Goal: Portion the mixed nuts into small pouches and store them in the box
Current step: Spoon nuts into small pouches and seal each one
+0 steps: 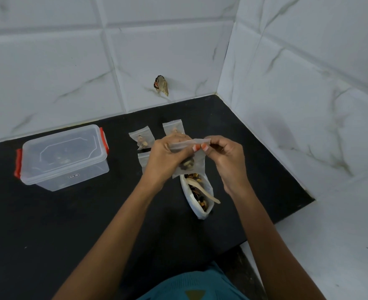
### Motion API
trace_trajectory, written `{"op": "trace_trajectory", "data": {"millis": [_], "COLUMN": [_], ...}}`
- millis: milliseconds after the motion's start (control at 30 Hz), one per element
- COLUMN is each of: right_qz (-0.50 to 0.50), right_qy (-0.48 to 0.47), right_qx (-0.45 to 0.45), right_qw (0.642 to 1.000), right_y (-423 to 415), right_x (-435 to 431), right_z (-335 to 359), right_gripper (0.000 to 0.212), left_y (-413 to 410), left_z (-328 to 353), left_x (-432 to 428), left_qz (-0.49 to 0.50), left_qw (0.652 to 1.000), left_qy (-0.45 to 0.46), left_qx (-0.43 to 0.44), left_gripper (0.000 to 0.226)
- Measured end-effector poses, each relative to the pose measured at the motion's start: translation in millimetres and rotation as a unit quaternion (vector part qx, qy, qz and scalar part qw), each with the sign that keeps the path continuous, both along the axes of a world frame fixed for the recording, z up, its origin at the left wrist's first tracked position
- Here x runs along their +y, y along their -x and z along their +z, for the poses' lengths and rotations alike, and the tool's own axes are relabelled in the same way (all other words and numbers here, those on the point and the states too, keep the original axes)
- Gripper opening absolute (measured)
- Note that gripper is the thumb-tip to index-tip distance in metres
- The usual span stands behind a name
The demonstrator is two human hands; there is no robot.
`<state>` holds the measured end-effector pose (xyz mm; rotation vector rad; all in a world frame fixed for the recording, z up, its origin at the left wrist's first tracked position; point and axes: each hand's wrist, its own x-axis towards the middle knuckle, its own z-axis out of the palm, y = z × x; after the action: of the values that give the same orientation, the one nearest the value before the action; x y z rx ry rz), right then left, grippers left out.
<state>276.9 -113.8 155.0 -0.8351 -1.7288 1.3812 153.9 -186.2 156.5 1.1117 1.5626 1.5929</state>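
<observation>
Walls (48, 61): white marbled tiles, meeting in a corner at upper right of the frame.
Tabletop (48, 224): black, filling the lower left and middle.
Box (63, 156): clear plastic, red latches, lid on, at left of the frame.
Left hand (163, 158): grips the held pouch's left side, fingers curled round it.
Right hand (226, 158): pinches the top strip at its right end.
Nut bag (186, 191): white, open, just below the hands, mixed nuts inside.
Held pouch (197, 163): clear, at mid-frame above the nut bag, a few nuts at its bottom.
Lying pouches (140, 137): three on the tabletop behind the hands.
Wooden spoon (202, 189): resting in the nut bag.
</observation>
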Motion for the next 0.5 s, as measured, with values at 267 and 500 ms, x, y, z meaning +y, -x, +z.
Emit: {"op": "trace_trajectory", "data": {"millis": [267, 500], "right_qz": [-0.018, 0.049], "right_qy": [0.05, 0.103], "right_qx": [0.019, 0.026], "right_qw": [0.998, 0.993], "right_y": [-1.5, -4.9], "right_x": [1.5, 0.3], "right_z": [-1.2, 2.5], "right_gripper": [0.014, 0.013], "left_y": [-4.0, 2.4], "left_z": [4.4, 3.7], "left_x": [-6.6, -5.4], "left_qz": [0.021, 0.03], "left_qw": [0.999, 0.999], "left_qy": [-0.035, -0.022], "left_qx": [-0.027, -0.011], "left_gripper": [0.013, 0.008]}}
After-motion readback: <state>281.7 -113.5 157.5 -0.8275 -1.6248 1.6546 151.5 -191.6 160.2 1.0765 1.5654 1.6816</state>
